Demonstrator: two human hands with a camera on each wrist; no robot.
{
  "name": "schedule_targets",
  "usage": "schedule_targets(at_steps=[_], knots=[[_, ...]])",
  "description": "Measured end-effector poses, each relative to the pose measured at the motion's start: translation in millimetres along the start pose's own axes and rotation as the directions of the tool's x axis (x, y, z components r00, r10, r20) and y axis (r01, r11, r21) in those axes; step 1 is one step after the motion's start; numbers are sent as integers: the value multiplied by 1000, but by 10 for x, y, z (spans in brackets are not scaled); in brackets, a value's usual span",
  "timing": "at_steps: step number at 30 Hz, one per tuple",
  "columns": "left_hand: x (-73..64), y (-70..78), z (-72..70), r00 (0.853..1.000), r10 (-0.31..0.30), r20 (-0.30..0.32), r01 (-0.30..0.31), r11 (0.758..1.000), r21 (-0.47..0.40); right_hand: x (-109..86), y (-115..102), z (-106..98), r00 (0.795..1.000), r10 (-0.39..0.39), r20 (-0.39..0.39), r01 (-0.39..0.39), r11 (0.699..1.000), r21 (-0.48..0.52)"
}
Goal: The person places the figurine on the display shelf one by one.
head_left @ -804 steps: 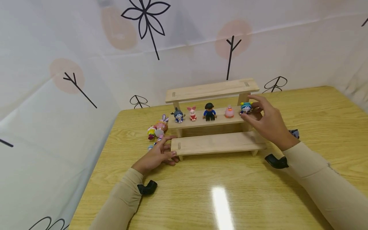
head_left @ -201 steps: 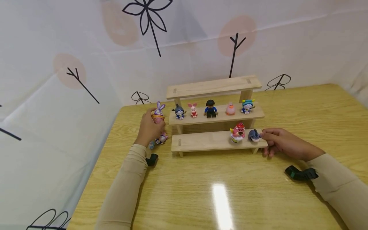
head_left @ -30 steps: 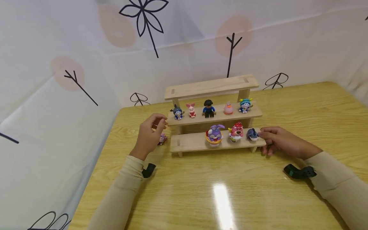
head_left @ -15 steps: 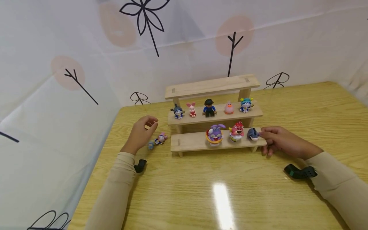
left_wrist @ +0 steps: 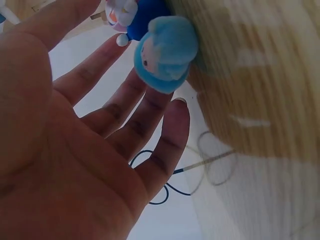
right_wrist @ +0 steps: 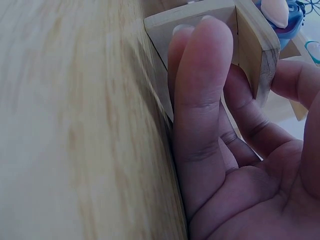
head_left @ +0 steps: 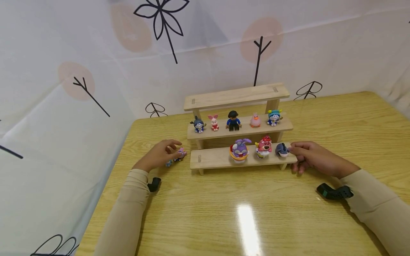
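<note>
My left hand (head_left: 159,154) is over the table at the shelf's left, fingers loosely bent around a small pink-eared figurine (head_left: 181,153) without visibly pinching it. In the left wrist view that figurine (left_wrist: 145,17) is partly cut off by the top edge, and a small light-blue figurine (left_wrist: 172,50) lies in front of the fingers. My right hand (head_left: 317,158) grips the right end of the wooden three-tier shelf's lowest board (head_left: 213,158); the thumb rests by the grey-blue figurine (head_left: 282,150), and the other fingers curl beneath the board (right_wrist: 265,55).
Beside the grey-blue figurine stand a red-capped pink bear (head_left: 264,147) and a purple rabbit figurine (head_left: 239,151). Several figurines, including a dark-haired toy person (head_left: 233,121), line the middle board. Behind the top board (head_left: 237,96) hangs a patterned white cloth (head_left: 205,64).
The purple rabbit figurine has come from the table onto the lowest board. Over the last second my left hand has moved left and down to the pink-eared figurine. My right hand stays put.
</note>
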State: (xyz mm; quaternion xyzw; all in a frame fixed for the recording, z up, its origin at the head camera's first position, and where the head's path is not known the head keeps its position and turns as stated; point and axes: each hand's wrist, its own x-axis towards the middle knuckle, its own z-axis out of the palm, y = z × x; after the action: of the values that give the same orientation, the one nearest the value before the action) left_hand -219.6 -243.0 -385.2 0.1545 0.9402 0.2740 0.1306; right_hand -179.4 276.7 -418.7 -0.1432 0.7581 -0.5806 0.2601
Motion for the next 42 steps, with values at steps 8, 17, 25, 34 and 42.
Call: schedule_targets(at_steps=[8, 17, 25, 34, 42], knots=[[38, -16, 37, 1000, -9, 18, 8, 1000, 15, -1, -11, 9, 1000, 9, -8, -9, 1000, -8], [51, 0, 77, 1000, 13, 5, -13, 999, 39, -5, -11, 13, 1000, 1, -3, -1, 1000, -3], [29, 32, 76, 1000, 7, -30, -6, 999, 35, -4, -13, 17, 1000, 5, -7, -5, 1000, -13], [28, 65, 56, 995, -22, -97, 25, 999, 31, -7, -1, 10, 1000, 4, -4, -4, 1000, -2], [40, 111, 28, 963, 17, -268, -15, 1000, 8, 0, 7, 5, 1000, -1, 3, 1, 1000, 6]])
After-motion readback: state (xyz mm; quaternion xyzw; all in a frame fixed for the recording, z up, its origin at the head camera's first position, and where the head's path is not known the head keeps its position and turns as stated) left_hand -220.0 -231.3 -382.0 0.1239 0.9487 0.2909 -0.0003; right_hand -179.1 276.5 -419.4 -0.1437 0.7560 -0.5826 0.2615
